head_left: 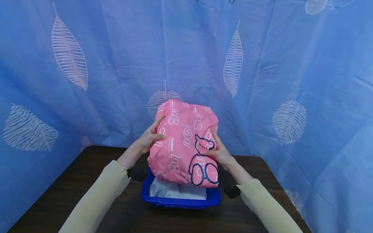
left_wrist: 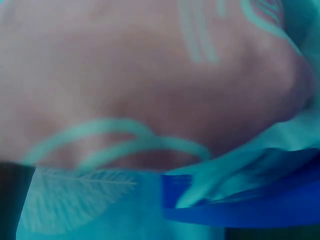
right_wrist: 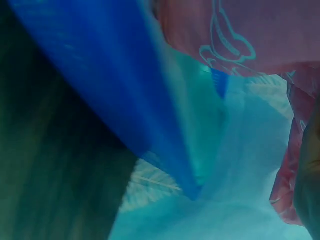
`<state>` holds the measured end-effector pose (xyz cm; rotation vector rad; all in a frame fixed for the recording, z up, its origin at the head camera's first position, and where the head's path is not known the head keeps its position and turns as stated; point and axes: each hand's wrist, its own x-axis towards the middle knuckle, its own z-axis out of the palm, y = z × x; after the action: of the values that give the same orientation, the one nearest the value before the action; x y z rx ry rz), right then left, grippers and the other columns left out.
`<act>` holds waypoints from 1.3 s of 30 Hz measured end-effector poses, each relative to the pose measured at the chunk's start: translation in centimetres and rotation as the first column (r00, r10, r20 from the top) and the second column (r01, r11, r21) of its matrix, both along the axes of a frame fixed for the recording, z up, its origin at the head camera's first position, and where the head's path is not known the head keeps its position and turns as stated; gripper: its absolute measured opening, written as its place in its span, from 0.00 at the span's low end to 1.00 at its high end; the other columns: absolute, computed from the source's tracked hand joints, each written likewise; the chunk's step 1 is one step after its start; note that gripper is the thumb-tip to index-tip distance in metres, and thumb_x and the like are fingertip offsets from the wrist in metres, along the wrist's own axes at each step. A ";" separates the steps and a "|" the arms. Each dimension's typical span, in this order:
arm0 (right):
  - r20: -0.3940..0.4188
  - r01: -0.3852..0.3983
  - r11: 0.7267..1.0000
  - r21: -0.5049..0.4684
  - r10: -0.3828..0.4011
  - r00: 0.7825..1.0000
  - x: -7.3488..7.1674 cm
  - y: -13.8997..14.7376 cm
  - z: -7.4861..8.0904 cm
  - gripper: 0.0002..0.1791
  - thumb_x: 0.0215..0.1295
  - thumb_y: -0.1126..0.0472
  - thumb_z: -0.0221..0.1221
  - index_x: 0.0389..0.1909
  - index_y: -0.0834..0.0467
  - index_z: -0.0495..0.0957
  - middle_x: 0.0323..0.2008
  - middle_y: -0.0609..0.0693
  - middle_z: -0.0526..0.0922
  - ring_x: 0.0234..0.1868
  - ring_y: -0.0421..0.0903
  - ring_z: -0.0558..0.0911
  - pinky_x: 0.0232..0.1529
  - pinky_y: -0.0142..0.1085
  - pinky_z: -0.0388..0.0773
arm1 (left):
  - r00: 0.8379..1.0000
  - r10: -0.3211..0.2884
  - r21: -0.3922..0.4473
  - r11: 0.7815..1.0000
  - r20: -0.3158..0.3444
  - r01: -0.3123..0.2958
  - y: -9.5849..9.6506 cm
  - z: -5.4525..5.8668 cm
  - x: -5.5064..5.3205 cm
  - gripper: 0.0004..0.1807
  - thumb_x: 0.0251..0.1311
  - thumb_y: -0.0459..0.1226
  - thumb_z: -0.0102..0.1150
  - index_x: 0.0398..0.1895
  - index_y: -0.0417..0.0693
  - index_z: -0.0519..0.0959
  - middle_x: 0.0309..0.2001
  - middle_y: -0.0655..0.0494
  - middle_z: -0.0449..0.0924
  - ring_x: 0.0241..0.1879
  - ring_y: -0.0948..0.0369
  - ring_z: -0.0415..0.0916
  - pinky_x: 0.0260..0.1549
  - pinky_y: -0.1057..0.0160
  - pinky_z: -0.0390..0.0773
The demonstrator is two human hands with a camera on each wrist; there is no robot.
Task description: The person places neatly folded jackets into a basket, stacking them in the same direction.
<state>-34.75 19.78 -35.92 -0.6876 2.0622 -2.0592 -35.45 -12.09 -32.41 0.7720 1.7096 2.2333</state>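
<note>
A stuffed pink mailer bag (head_left: pixel 186 145) printed with white bears and one large dark-outlined bear is held up, tilted, over a blue plastic basket (head_left: pixel 180 203). My left hand (head_left: pixel 148 138) grips its left side, thumb across the front. At the opposite side my right hand (head_left: pixel 222 154) holds it the same way, with the fingers behind the bag hidden. Inside the basket lies white plastic packaging (head_left: pixel 175 190), partly covered by the bag. Close up, the pink bag (left_wrist: pixel 150 85) fills most of the left wrist view.
The basket stands on a dark wooden table (head_left: pixel 116 207). Behind and at both sides hangs a blue curtain (head_left: pixel 192 58) with white leaf prints. Black bands (head_left: pixel 137 174) sit on both wrists, by the pale yellow sleeves.
</note>
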 end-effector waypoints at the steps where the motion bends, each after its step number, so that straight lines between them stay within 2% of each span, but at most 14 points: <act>1: 0.011 -0.005 1.000 0.010 0.005 1.000 0.1 0.1 -0.4 0.58 0.60 0.79 0.54 0.78 0.38 0.30 0.71 0.68 0.54 0.53 0.42 0.79 0.49 0.35 0.80 | 1.000 0.006 -0.005 1.000 0.014 -0.006 0.0 -0.5 0.1 0.47 0.63 0.21 0.45 0.79 0.63 0.42 0.73 0.42 0.49 0.51 0.61 0.76 0.45 0.61 0.82; 7: 0.072 -0.038 0.997 0.063 0.034 0.997 0.6 0.4 -2.6 0.59 0.61 0.78 0.54 0.77 0.37 0.29 0.72 0.67 0.52 0.60 0.53 0.76 0.53 0.38 0.78 | 0.991 0.029 -0.042 0.999 0.128 -0.024 -0.1 -3.0 0.9 0.47 0.63 0.23 0.47 0.79 0.63 0.41 0.74 0.41 0.46 0.52 0.58 0.75 0.48 0.58 0.81; 10: 0.089 -0.034 0.994 0.104 0.025 0.996 0.9 0.6 -3.4 0.59 0.61 0.78 0.55 0.77 0.37 0.29 0.73 0.67 0.50 0.63 0.59 0.72 0.55 0.40 0.77 | 0.983 0.061 -0.087 0.995 0.174 -0.046 -0.2 -4.3 1.1 0.48 0.64 0.23 0.49 0.79 0.63 0.41 0.74 0.40 0.45 0.56 0.52 0.73 0.49 0.55 0.80; 14: 0.093 -0.010 0.983 0.182 -0.007 0.996 1.2 0.7 -3.8 0.58 0.61 0.77 0.56 0.78 0.39 0.30 0.75 0.64 0.41 0.69 0.66 0.63 0.58 0.44 0.75 | 0.974 0.115 -0.171 0.982 0.197 -0.082 -0.3 -5.8 1.2 0.48 0.63 0.24 0.53 0.79 0.61 0.41 0.74 0.39 0.46 0.63 0.44 0.67 0.52 0.52 0.78; 17: 0.105 0.004 0.971 0.238 -0.030 0.994 1.3 0.6 -3.9 0.58 0.60 0.76 0.57 0.78 0.40 0.32 0.76 0.62 0.37 0.69 0.66 0.61 0.58 0.45 0.75 | 0.966 0.136 -0.215 0.973 0.219 -0.088 -0.3 -6.7 1.3 0.49 0.62 0.25 0.55 0.79 0.60 0.41 0.73 0.39 0.49 0.64 0.42 0.66 0.52 0.51 0.78; 23: 0.149 0.000 0.961 0.276 -0.043 0.988 1.3 0.3 -4.0 0.58 0.58 0.76 0.57 0.78 0.41 0.32 0.76 0.63 0.39 0.67 0.64 0.64 0.57 0.46 0.76 | 0.964 0.136 -0.290 0.955 0.227 -0.066 -0.5 -8.3 1.1 0.50 0.61 0.26 0.57 0.79 0.60 0.41 0.73 0.38 0.51 0.63 0.42 0.66 0.53 0.49 0.78; 28: 0.193 0.026 0.955 0.295 -0.086 0.978 1.3 0.0 -4.0 0.58 0.56 0.77 0.57 0.79 0.42 0.35 0.75 0.64 0.43 0.69 0.66 0.61 0.61 0.52 0.72 | 0.966 0.123 -0.315 0.948 0.228 -0.046 -0.2 -9.1 0.7 0.51 0.59 0.24 0.56 0.79 0.57 0.40 0.74 0.38 0.48 0.67 0.39 0.60 0.58 0.47 0.74; 33: 0.260 0.034 0.943 0.330 -0.125 0.957 1.1 -0.4 -4.0 0.58 0.53 0.76 0.58 0.79 0.43 0.38 0.75 0.64 0.45 0.68 0.67 0.61 0.61 0.56 0.71 | 0.964 0.109 -0.335 0.942 0.244 -0.021 0.1 -9.3 0.4 0.52 0.56 0.22 0.55 0.79 0.53 0.39 0.74 0.36 0.45 0.68 0.37 0.56 0.61 0.43 0.69; 39: 0.300 0.029 0.924 0.380 -0.153 0.942 0.8 -0.7 -3.9 0.59 0.52 0.76 0.60 0.79 0.46 0.38 0.70 0.66 0.56 0.60 0.65 0.72 0.52 0.53 0.78 | 0.958 0.103 -0.365 0.931 0.268 0.002 0.1 -9.2 0.3 0.54 0.54 0.22 0.56 0.79 0.51 0.38 0.74 0.36 0.44 0.69 0.38 0.54 0.64 0.42 0.65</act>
<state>-33.93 19.10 -39.77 -0.1760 2.2205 -1.6108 -35.15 -12.03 -41.57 0.3069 1.9271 1.8602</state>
